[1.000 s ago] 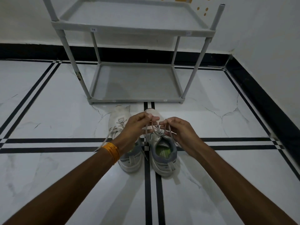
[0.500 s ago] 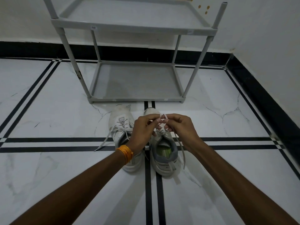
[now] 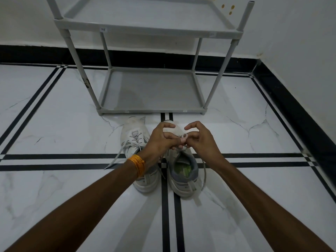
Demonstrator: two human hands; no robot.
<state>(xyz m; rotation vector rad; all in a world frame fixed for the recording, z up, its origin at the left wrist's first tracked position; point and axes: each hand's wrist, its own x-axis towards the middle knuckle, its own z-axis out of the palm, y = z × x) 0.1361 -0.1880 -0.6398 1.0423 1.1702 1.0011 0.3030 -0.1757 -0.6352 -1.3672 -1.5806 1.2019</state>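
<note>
Two white sneakers stand side by side on the marble floor, toes toward the rack. The right sneaker [image 3: 183, 170] has a grey collar and a green insole. Over its tongue my left hand [image 3: 160, 140] and my right hand [image 3: 201, 140] meet, both pinching its white lace [image 3: 184, 136], which forms a small loop between the fingertips. One loose end of that lace [image 3: 204, 176] trails down the shoe's right side. The left sneaker [image 3: 135, 140] is partly hidden by my left wrist, which wears orange thread. Its lace [image 3: 113, 160] lies untied on the floor.
A grey two-tier plastic shoe rack [image 3: 151, 110] stands just beyond the sneakers, against the white wall; both shelves hold nothing. A black skirting [image 3: 294, 110] runs along the back and right walls. Black inlay lines cross the white floor.
Both hands have stayed on the right sneaker's lace, shifting from pulling the ends apart to bringing them together into a small loop. The forefingers now lift away, curled above the shoe.
</note>
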